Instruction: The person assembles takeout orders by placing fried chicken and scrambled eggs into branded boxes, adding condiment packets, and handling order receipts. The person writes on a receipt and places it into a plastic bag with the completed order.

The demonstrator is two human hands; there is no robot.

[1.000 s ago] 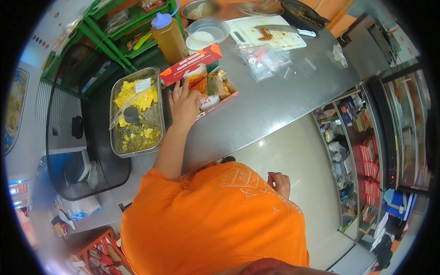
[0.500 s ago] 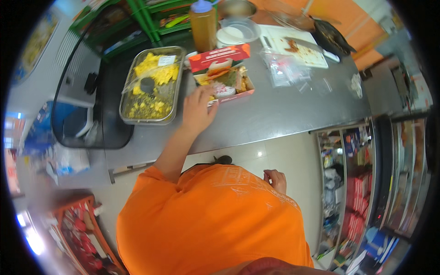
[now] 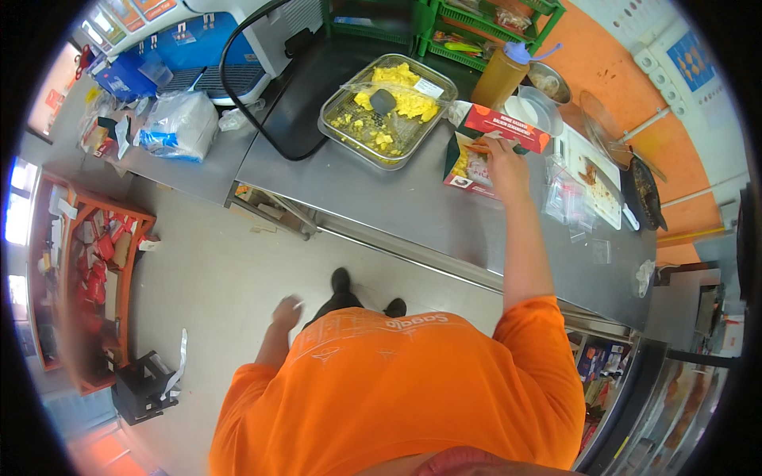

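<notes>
A red-and-white cardboard food box [image 3: 475,186] stands with its lid up on the steel counter, holding a white printed packet [image 3: 479,168] and an orange strip of food [image 3: 478,148]. My right hand [image 3: 503,163] reaches into it from the right, fingers bent close together beside the orange strip. What the fingertips grip, if anything, is hidden. Low on the left, away from the counter, my left hand [image 3: 286,312] hangs half curled above the floor. A tiny white bit shows at its fingers, too small and blurred to name.
Left of the box sits a clear-lidded tray [image 3: 389,164] of yellow food with a dark scoop [image 3: 382,101]. Behind are a sauce bottle [image 3: 502,78] and green racks [image 3: 458,57]. To the right lie plastic bags [image 3: 565,198], a white cutting board [image 3: 613,213] and a knife [image 3: 630,216].
My left hand has left the box and dropped to the left. My right hand has come up from my side into the box. The view has turned left.
</notes>
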